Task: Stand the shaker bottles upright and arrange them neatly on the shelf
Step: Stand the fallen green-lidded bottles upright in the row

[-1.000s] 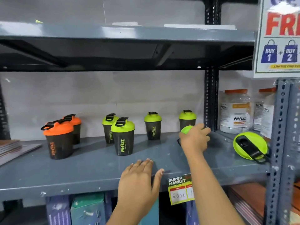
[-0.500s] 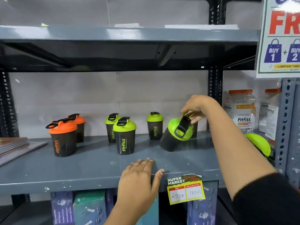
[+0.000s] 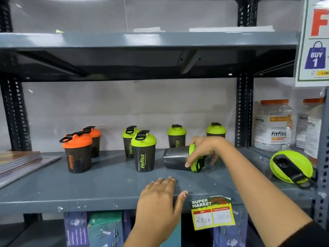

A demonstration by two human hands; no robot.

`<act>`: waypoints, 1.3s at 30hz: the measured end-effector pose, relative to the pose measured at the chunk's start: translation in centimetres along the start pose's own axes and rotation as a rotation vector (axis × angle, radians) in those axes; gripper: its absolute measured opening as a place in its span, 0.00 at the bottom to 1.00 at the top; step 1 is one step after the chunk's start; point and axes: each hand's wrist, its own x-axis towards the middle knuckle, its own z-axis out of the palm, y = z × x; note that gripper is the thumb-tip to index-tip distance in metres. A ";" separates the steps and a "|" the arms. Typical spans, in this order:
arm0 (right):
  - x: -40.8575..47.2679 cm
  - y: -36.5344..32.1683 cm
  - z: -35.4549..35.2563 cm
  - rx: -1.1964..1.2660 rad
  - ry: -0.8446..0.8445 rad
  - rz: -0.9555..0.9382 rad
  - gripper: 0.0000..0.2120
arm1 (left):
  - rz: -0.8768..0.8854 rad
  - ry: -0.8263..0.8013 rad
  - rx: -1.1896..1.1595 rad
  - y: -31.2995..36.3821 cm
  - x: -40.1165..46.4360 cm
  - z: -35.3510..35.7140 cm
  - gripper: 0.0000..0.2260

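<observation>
My right hand (image 3: pixel 204 150) grips the green lid end of a dark shaker bottle (image 3: pixel 176 158) that lies on its side on the grey shelf (image 3: pixel 106 186), base pointing left. My left hand (image 3: pixel 160 202) rests flat on the shelf's front edge, holding nothing. Two orange-lidded shakers (image 3: pixel 77 154) stand upright at the left. Several green-lidded shakers stand upright: one in front (image 3: pixel 143 150), one behind it (image 3: pixel 129 139), one (image 3: pixel 176 135) mid-back, one (image 3: pixel 216 130) by the post. Another green-lidded shaker (image 3: pixel 292 166) lies on its side at the far right, lid facing me.
Flat books (image 3: pixel 19 163) lie at the shelf's left end. Clear fitfizz jars (image 3: pixel 273 125) stand beyond the black upright post (image 3: pixel 243 113). A price tag (image 3: pixel 212 213) hangs on the shelf's front edge. A promo sign (image 3: pixel 313 41) hangs top right. Boxes sit below.
My right hand lifted the fallen shaker by its lid, tilted it, and now holds it lying on the shelf further left and nearer. My left hand has stayed put.
</observation>
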 end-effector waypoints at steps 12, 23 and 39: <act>0.0 -3.8 -5.4 -0.642 0.114 0.012 0.33 | -0.013 -0.100 0.037 1.2 0.3 0.6 0.39; 1.1 -2.2 -7.8 -0.248 -0.024 -0.006 0.29 | -0.028 -0.069 0.049 0.5 -0.2 0.5 0.33; 3.5 -2.5 -5.4 -0.228 0.439 -0.049 0.18 | -0.051 -0.085 0.083 0.9 -0.2 0.7 0.30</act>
